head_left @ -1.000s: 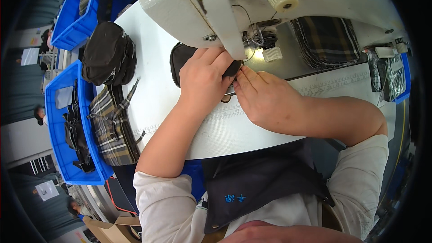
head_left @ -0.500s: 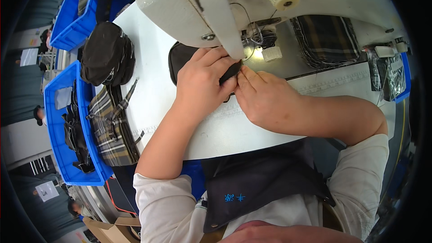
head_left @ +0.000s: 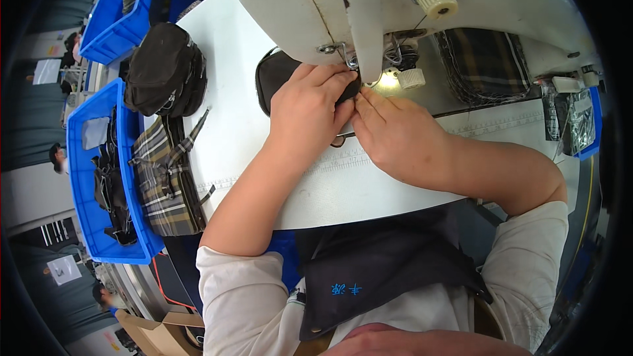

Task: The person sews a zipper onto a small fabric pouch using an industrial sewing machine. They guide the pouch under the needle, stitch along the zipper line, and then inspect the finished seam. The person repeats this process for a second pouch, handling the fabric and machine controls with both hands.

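A black fabric piece with a zipper along its curved edge (head_left: 271, 79) lies on the white machine table under the sewing machine head (head_left: 297, 20). My left hand (head_left: 306, 102) is closed over its right part, with fingers bent and the thumb pressed against the cloth. Close beside it, my right hand (head_left: 405, 138) pinches the edge of the same piece, fingers together and pointing at the lit needle area (head_left: 389, 82). The two hands' fingertips nearly meet. Most of the gripped cloth and the needle point are hidden behind the fingers and the machine.
A stack of plaid panels (head_left: 484, 66) lies on the machine bed at right. To the left sit a black pouch (head_left: 165, 69), a plaid piece with straps (head_left: 165, 184) and a blue bin of dark pieces (head_left: 79, 191). A printed ruler (head_left: 494, 122) crosses the table.
The view has shifted, so the machine and table things appear farther right. Both hands keep their hold on the black piece, close by the needle area.
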A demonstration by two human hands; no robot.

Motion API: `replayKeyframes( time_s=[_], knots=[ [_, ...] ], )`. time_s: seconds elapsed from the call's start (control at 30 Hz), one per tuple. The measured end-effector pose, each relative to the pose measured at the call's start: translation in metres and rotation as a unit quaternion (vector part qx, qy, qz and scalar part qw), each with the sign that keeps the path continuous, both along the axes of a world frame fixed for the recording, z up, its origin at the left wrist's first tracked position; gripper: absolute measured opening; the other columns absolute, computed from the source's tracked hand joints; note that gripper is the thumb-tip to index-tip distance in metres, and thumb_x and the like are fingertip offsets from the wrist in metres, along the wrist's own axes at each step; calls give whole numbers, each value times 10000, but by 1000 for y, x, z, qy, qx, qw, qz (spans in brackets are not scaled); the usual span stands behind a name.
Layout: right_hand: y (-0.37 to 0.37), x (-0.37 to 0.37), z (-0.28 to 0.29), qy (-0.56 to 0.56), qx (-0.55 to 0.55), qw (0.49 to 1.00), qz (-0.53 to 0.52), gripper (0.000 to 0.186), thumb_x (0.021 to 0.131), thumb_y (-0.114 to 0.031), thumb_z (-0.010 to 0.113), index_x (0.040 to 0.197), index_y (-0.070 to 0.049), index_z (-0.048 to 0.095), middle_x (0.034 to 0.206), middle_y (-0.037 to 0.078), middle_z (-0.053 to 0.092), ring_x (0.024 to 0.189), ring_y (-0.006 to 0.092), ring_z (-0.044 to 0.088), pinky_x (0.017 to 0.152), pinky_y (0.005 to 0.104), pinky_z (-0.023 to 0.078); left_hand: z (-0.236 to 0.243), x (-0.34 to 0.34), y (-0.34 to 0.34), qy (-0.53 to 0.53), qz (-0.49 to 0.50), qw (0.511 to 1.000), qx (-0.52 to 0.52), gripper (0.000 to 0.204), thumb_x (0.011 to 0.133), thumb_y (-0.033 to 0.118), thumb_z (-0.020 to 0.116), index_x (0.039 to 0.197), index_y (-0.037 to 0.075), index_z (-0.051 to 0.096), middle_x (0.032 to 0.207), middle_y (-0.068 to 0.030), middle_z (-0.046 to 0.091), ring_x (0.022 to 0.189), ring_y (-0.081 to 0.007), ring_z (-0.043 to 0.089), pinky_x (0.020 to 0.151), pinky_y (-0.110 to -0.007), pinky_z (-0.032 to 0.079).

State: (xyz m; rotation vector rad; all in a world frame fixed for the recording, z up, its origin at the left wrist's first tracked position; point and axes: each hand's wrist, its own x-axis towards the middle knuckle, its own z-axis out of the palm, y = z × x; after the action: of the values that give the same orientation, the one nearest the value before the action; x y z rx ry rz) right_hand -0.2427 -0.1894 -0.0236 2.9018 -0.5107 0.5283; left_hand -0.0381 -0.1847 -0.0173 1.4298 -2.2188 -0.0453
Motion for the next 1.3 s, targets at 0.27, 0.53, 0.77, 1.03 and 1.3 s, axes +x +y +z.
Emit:
replayKeyframes(
  time_s=[0.27,0.53,0.77,1.03,1.3],
  knots=[
    [-10,-2,-2,-11,22,999,-28,275,804,-109,689,1037,36,702,1003,192,715,974,307,719,803,387,586,11,6,3,24,2,999,37,359,822,192,814,1150,79,724,1112,-82,736,1010,-321,699,849,-405,561],
    [-52,-3,-17,-96,1,991,-89,130,824,-125,713,908,-112,616,779,36,659,693,268,689,575,390,542,11,9,0,38,0,999,24,294,842,162,799,1088,58,675,1047,-85,758,998,-292,724,800,-396,583],
    [-45,6,-4,-90,100,984,-116,132,835,-102,704,915,-123,601,801,21,653,723,269,686,583,375,547,-1,-1,-2,36,40,998,-44,291,788,175,817,1024,92,669,944,-33,696,884,-258,688,724,-384,571],
    [-47,7,-13,-103,23,989,-103,139,840,-114,714,897,-131,588,848,-16,593,770,199,655,604,330,532,-11,-6,-8,45,92,992,-73,220,739,178,788,923,111,690,894,-1,668,832,-213,673,639,-371,552],
    [-48,4,-10,-59,35,994,-88,185,889,-96,680,1062,-97,615,858,8,643,763,197,669,601,344,536,2,4,-4,118,40,991,48,274,811,192,740,1061,80,736,1027,-61,702,981,-261,685,802,-383,564]
  ],
)
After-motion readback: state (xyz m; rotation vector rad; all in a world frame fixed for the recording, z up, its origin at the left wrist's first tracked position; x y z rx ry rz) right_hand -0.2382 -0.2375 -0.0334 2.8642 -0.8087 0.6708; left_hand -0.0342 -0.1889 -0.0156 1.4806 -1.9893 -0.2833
